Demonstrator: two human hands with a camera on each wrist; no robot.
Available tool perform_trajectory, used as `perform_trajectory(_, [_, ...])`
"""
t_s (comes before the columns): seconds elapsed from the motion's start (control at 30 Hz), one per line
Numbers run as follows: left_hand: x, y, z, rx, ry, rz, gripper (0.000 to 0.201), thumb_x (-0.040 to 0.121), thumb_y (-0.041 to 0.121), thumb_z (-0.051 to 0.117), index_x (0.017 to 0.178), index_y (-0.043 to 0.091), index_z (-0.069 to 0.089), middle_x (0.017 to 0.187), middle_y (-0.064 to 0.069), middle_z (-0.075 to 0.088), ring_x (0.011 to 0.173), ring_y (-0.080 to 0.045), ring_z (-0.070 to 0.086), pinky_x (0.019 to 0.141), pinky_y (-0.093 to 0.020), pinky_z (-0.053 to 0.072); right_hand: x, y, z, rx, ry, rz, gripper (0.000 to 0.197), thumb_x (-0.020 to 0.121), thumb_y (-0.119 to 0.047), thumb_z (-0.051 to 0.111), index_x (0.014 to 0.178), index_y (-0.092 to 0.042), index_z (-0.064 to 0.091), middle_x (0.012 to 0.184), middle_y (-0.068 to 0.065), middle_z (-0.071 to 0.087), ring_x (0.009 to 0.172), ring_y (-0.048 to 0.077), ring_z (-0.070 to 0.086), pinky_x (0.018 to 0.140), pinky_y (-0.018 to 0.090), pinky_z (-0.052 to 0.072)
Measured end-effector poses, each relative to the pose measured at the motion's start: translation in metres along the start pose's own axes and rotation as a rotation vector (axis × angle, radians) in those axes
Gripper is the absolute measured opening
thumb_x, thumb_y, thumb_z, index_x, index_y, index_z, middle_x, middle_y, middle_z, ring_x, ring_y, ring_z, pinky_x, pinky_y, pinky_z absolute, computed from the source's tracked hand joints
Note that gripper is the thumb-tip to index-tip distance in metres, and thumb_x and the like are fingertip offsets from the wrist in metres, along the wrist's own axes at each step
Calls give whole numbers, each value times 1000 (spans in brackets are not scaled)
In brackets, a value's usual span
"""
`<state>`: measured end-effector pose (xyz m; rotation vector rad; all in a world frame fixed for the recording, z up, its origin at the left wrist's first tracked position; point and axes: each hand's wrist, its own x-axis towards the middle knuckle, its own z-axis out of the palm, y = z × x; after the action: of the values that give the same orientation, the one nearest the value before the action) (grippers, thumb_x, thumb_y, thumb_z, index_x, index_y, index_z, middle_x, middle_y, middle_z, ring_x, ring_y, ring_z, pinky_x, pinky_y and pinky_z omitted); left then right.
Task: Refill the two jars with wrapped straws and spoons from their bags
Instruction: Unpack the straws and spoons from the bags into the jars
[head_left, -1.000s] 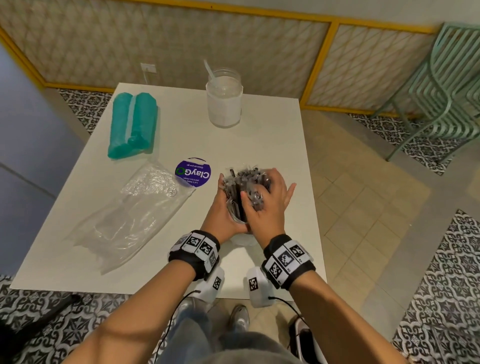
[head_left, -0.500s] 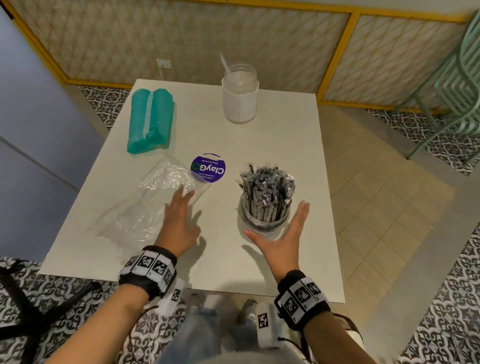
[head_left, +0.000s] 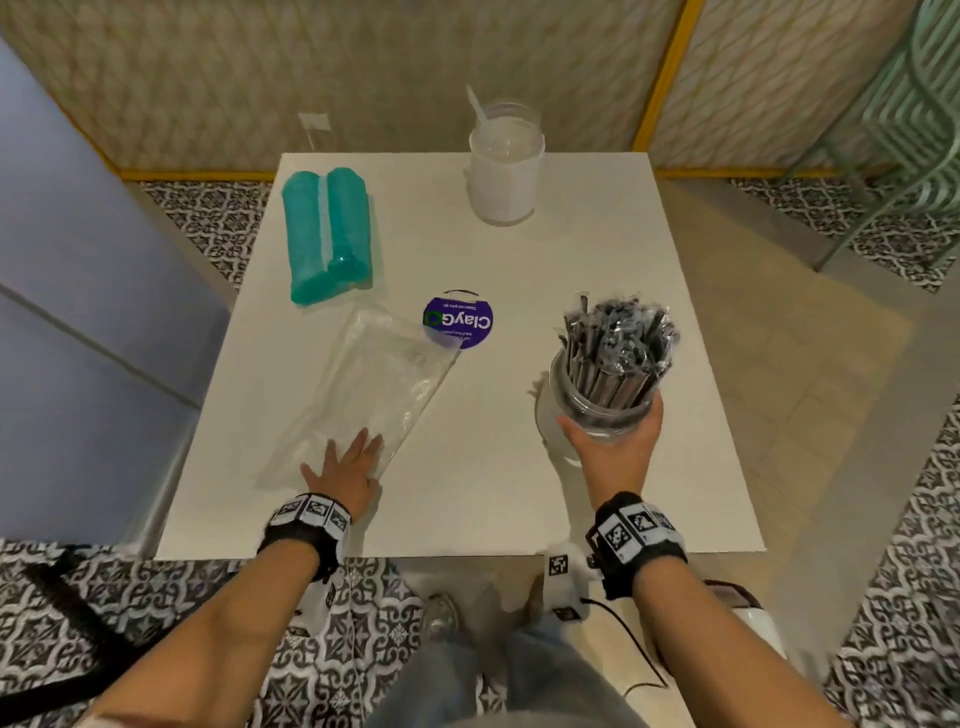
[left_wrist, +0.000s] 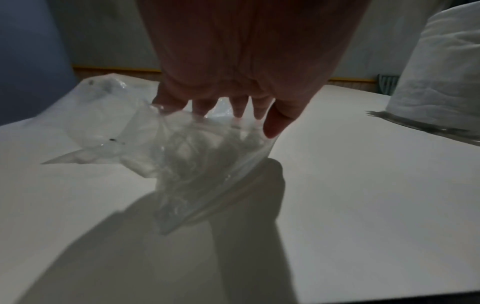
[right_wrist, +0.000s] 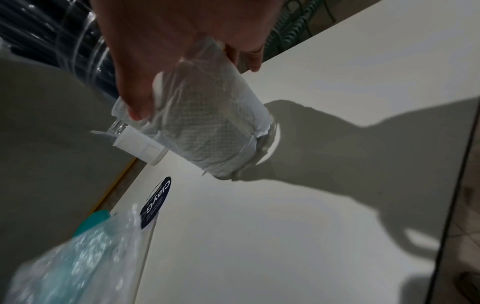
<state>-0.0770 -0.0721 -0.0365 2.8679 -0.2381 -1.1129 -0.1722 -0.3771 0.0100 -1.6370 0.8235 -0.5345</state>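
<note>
A glass jar lined with white paper (head_left: 556, 415) stands at the table's right, packed with grey wrapped straws (head_left: 618, 343). My right hand (head_left: 608, 447) grips it from the near side, thumb and fingers curled round the jar (right_wrist: 215, 127). My left hand (head_left: 343, 467) lies flat, fingers straight, on the near end of an empty clear plastic bag (head_left: 374, 384); in the left wrist view the fingertips (left_wrist: 239, 111) touch the crumpled bag (left_wrist: 197, 160). A second paper-lined jar (head_left: 503, 166) holding one white spoon stands at the back. A teal bag of spoons (head_left: 327, 234) lies at the back left.
A round purple ClayGo lid or sticker (head_left: 458, 319) lies mid-table beside the clear bag's far end. The white table (head_left: 519, 493) ends just before my wrists. A green metal chair (head_left: 909, 130) stands at the far right, beyond the table.
Both hands came off the top of the straws. The right hand went from open beside the jar to gripping it. The left hand moved onto the clear bag's near end.
</note>
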Motion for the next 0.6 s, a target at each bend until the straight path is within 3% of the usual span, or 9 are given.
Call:
perform_trajectory(0.03, [-1,-5,3,-60,-26,-36,63,97,22,33,148,37,-1,159,12,-11,146,-32,-8,112,-66,3,-1,2,-3,-12,8,0,117,50,-19,94,145,-25,26,147,-2,39,137,12,39,114,43,35])
perform_trajectory(0.2, [-11,-45,8,-304,1,-245,65,95,15,35,148,35,3,159,11,-11,146,-33,-7,111,-66,5,0,9,-37,-52,99,18,113,54,-20,93,145,-22,27,147,1,41,136,14,40,115,41,34])
perform_trajectory(0.3, [-10,-73,4,-337,42,-283,65,94,14,36,149,33,6,159,9,-7,146,-34,-4,111,-67,6,7,11,-64,-90,188,32,109,54,-25,93,142,-19,30,144,6,45,132,18,46,112,46,38])
perform_trajectory(0.4, [-7,-89,-2,-343,59,-282,68,92,13,39,149,32,7,160,10,-5,146,-33,-2,111,-68,5,14,6,-79,-137,207,38,102,58,-18,91,140,-15,31,140,8,48,126,19,49,111,46,39])
perform_trajectory(0.5, [-7,-89,-3,-315,89,-298,75,88,15,41,148,31,-1,159,12,-6,146,-31,-3,111,-67,2,13,5,-80,-167,182,45,106,60,-16,90,143,-15,24,145,9,42,130,17,43,115,39,32])
perform_trajectory(0.6, [-18,-75,-2,-285,216,-301,82,86,21,46,148,27,-7,159,10,-8,147,-28,-6,112,-66,-6,-4,7,-65,-134,246,156,122,61,-22,90,149,-9,7,155,10,23,134,7,26,113,24,19])
